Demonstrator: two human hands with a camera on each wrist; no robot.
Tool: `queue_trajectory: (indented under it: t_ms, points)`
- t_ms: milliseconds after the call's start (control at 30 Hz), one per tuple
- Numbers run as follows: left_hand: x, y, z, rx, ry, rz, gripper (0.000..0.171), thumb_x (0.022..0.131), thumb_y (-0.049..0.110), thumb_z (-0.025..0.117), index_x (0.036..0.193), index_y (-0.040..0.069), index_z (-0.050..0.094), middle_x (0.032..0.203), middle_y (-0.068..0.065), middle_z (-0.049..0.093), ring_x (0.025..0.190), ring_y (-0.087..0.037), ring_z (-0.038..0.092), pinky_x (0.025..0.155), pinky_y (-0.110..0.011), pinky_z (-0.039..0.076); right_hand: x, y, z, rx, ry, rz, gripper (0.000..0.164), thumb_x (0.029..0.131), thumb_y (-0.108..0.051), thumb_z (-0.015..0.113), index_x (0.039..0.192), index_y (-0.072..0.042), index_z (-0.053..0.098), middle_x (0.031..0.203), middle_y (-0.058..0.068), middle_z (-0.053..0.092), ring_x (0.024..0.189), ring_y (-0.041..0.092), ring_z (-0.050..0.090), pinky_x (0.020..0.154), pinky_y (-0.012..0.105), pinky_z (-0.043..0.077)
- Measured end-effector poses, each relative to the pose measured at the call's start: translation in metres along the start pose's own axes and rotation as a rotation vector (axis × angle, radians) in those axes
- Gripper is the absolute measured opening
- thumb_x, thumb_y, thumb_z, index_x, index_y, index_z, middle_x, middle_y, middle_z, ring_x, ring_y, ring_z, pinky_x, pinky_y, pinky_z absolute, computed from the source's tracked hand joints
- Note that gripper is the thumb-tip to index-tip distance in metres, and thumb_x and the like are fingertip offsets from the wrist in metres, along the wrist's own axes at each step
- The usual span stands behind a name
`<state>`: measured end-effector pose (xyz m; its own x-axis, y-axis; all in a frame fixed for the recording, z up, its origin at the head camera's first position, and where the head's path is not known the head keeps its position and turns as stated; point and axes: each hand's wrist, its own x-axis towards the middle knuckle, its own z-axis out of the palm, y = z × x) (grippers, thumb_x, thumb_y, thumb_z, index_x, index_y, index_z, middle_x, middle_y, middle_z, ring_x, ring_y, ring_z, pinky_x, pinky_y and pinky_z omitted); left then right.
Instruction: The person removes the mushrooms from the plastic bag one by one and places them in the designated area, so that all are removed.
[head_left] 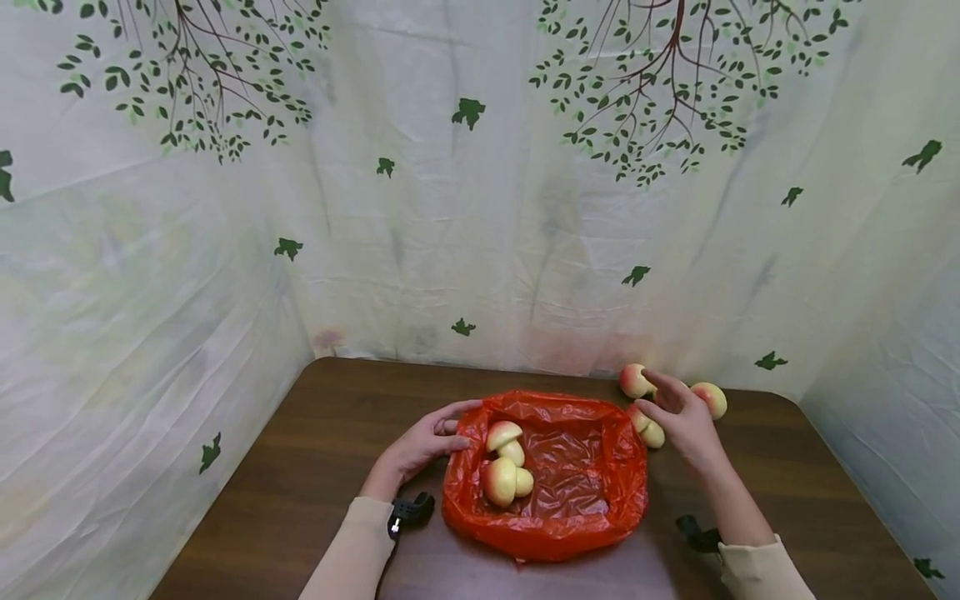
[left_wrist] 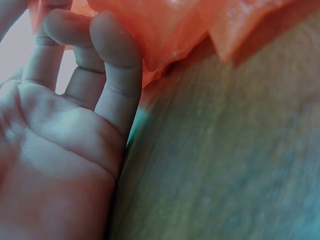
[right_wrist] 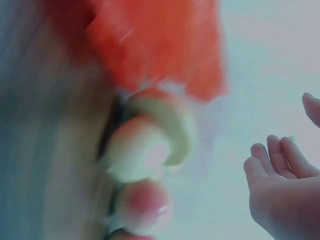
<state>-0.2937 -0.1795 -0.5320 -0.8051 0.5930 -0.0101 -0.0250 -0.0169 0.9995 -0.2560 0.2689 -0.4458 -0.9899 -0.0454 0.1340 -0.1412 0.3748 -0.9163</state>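
Note:
A red plastic bag [head_left: 543,546] sits spread wide on the table, its mouth facing up. Two toy mushrooms [head_left: 504,482] with red-and-cream caps lie in its left part. My left hand [head_left: 420,446] holds the bag's left rim between thumb and fingers; in the left wrist view its curled fingers [left_wrist: 117,55] lie against the red plastic. Over the loose mushrooms [head_left: 648,429] right of the bag hovers my right hand [head_left: 686,421], fingers spread and holding nothing. The right wrist view, blurred, has these mushrooms [right_wrist: 137,150] beside the bag, apart from the hand.
Another mushroom [head_left: 709,400] lies by the back right edge of the brown wooden table [head_left: 360,387], and one [head_left: 633,380] sits behind the bag's right corner. A pale curtain [head_left: 510,250] with printed leaves hangs right behind the table and at both sides.

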Motion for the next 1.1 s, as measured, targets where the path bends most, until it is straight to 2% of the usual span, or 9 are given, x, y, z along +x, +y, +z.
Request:
queue_trajectory:
  t_ms: [33, 67, 167, 267, 467, 633, 800, 933, 1100]
  points:
    - [0.0, 0.0, 0.0, 0.0, -0.001, 0.001, 0.07, 0.103, 0.013, 0.07, 0.165, 0.015, 0.037, 0.107, 0.003, 0.08, 0.089, -0.009, 0.076, 0.082, -0.031, 0.065, -0.003, -0.006, 0.002, 0.014, -0.001, -0.003, 0.068, 0.104, -0.029, 0.071, 0.161, -0.004, 0.043, 0.168, 0.02, 0.041, 0.158, 0.045, 0.034, 0.125, 0.052, 0.034]
    - [0.0, 0.0, 0.0, 0.0, -0.002, 0.001, 0.07, 0.103, 0.013, 0.07, 0.165, 0.015, 0.037, 0.108, 0.003, 0.08, 0.089, -0.009, 0.076, 0.082, -0.031, 0.065, -0.005, -0.011, 0.004, 0.033, -0.003, -0.006, 0.068, 0.104, -0.028, 0.071, 0.161, -0.004, 0.042, 0.168, 0.02, 0.041, 0.159, 0.044, 0.033, 0.125, 0.048, 0.036]
    - [-0.001, -0.001, 0.0, 0.0, 0.002, -0.001, 0.07, 0.103, 0.012, 0.07, 0.165, 0.015, 0.038, 0.107, 0.003, 0.08, 0.088, -0.009, 0.076, 0.082, -0.031, 0.065, -0.012, -0.025, 0.013, 0.074, -0.008, -0.026, 0.066, 0.104, -0.027, 0.07, 0.16, -0.005, 0.043, 0.168, 0.02, 0.042, 0.16, 0.04, 0.033, 0.119, 0.024, 0.041]
    - [-0.001, -0.001, 0.0, 0.002, 0.006, -0.006, 0.07, 0.103, 0.012, 0.07, 0.165, 0.014, 0.038, 0.106, 0.003, 0.08, 0.088, -0.01, 0.076, 0.082, -0.031, 0.065, -0.019, -0.035, 0.027, 0.125, -0.038, -0.054, 0.062, 0.104, -0.023, 0.07, 0.159, -0.005, 0.046, 0.167, 0.019, 0.043, 0.159, 0.039, 0.034, 0.109, 0.007, 0.041]
    - [0.001, -0.001, -0.001, 0.0, 0.008, -0.011, 0.069, 0.102, 0.013, 0.07, 0.164, 0.017, 0.039, 0.109, 0.002, 0.08, 0.094, -0.011, 0.076, 0.086, -0.031, 0.065, -0.027, -0.045, 0.06, 0.163, -0.143, -0.114, 0.058, 0.102, -0.02, 0.072, 0.156, -0.008, 0.051, 0.164, 0.018, 0.047, 0.16, 0.039, 0.033, 0.108, 0.006, 0.04]
    - [0.0, -0.001, 0.0, -0.001, 0.011, -0.017, 0.07, 0.102, 0.012, 0.07, 0.164, 0.018, 0.039, 0.109, 0.001, 0.08, 0.094, -0.011, 0.076, 0.085, -0.032, 0.065, -0.032, -0.045, 0.083, 0.19, -0.206, -0.119, 0.059, 0.101, -0.016, 0.074, 0.155, -0.009, 0.051, 0.164, 0.019, 0.047, 0.159, 0.037, 0.035, 0.111, 0.011, 0.041]
    - [0.0, 0.0, 0.0, -0.009, 0.005, -0.018, 0.071, 0.102, 0.013, 0.071, 0.165, 0.017, 0.039, 0.107, 0.001, 0.08, 0.093, -0.011, 0.076, 0.085, -0.031, 0.065, -0.038, -0.046, 0.103, 0.198, -0.236, -0.104, 0.061, 0.097, -0.016, 0.078, 0.154, -0.009, 0.054, 0.161, 0.016, 0.052, 0.157, 0.034, 0.04, 0.125, 0.043, 0.039]
    - [0.0, 0.001, 0.0, -0.007, 0.007, -0.014, 0.071, 0.102, 0.014, 0.072, 0.164, 0.017, 0.039, 0.106, 0.002, 0.08, 0.093, -0.011, 0.076, 0.085, -0.032, 0.065, -0.041, -0.045, 0.122, 0.207, -0.301, -0.104, 0.063, 0.097, -0.017, 0.079, 0.153, -0.007, 0.053, 0.16, 0.02, 0.052, 0.155, 0.039, 0.041, 0.126, 0.063, 0.032]
    - [-0.001, 0.002, 0.001, -0.003, 0.009, -0.016, 0.07, 0.102, 0.014, 0.072, 0.164, 0.018, 0.039, 0.108, 0.001, 0.08, 0.096, -0.012, 0.077, 0.086, -0.033, 0.065, -0.044, -0.042, 0.142, 0.193, -0.356, -0.075, 0.06, 0.096, -0.017, 0.08, 0.15, -0.009, 0.057, 0.157, 0.018, 0.056, 0.152, 0.042, 0.045, 0.124, 0.066, 0.035]
